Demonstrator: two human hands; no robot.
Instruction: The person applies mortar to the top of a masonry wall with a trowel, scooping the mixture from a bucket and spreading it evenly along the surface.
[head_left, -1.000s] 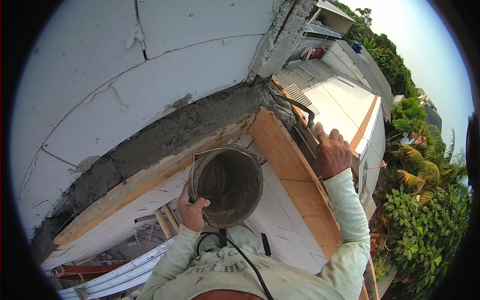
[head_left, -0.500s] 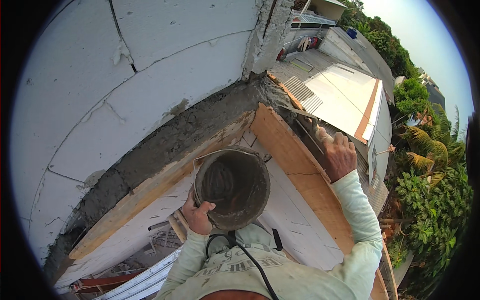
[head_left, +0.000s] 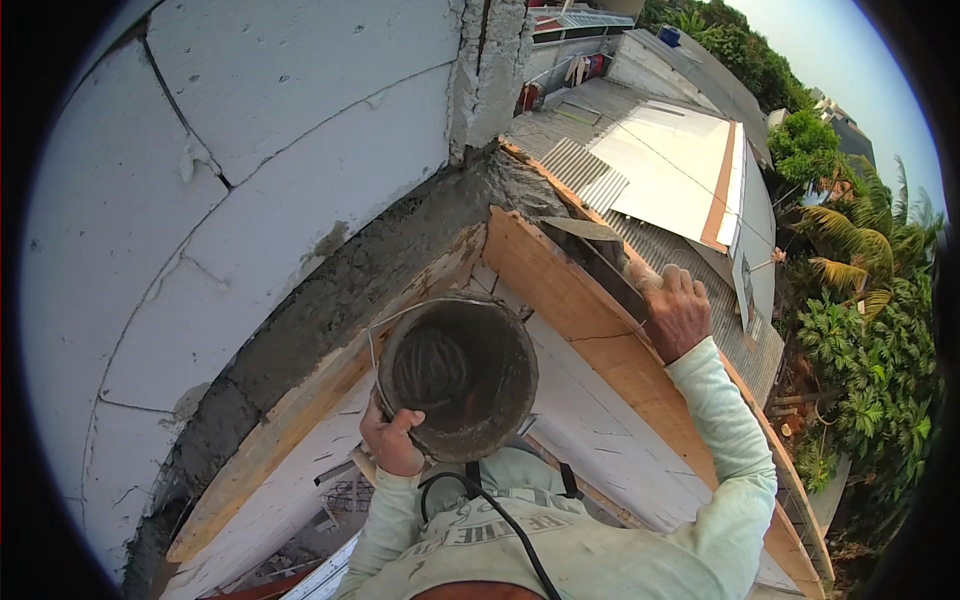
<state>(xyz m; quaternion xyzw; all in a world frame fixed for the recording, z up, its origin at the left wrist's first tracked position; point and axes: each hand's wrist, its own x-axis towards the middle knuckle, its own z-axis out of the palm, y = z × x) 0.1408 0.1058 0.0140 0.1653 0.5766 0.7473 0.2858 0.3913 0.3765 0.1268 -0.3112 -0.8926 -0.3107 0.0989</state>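
My left hand (head_left: 393, 440) grips the rim of a dark, mortar-stained bucket (head_left: 505, 395), thumb over the edge. The bucket tilts toward me and shows grey residue inside; its wire handle (head_left: 372, 345) hangs at the left. My right hand (head_left: 678, 312) is closed round the handle of a trowel, largely hidden by the fingers. The trowel's grey blade (head_left: 583, 230) points left over the gap between two wooden form boards, near the corner. Wet grey mortar (head_left: 515, 180) fills the corner beside the blade. A wooden board (head_left: 570, 300) runs from there toward me, under my right forearm.
A white block wall (head_left: 300, 190) rises on the left, with a grey concrete band (head_left: 290, 310) along its foot and another board (head_left: 330, 390) against it. Below are metal sheets and beams. Beyond the right board are lower roofs (head_left: 670, 165) and trees (head_left: 850, 370).
The view has shifted, so the wall and corner sit further left. The trowel blade has turned and shows more of its flat face. Both hands keep their holds.
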